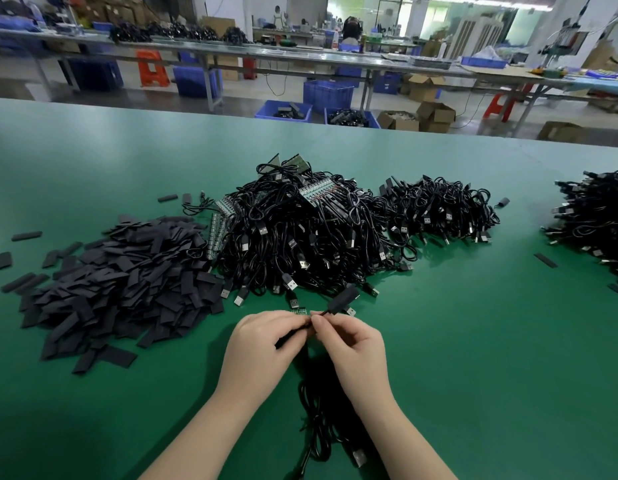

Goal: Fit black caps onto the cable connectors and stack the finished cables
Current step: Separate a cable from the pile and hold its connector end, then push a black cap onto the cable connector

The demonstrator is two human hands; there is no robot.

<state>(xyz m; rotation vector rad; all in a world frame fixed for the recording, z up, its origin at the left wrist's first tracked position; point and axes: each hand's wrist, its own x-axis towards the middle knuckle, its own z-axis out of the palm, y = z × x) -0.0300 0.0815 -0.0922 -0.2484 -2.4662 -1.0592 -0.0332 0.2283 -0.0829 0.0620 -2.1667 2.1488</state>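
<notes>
Cable (318,403) pinched between left hand (262,344) and right hand (352,344), black cap (342,298) just beyond the grip; big uncapped pile (300,237) beyond remained.

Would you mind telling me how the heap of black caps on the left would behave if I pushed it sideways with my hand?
The heap of black caps would probably spread and slide rather than move as one: the pieces lie loose, and strays already dot the green table. They look flat and thin, so likely light and unlikely to roll.
</notes>
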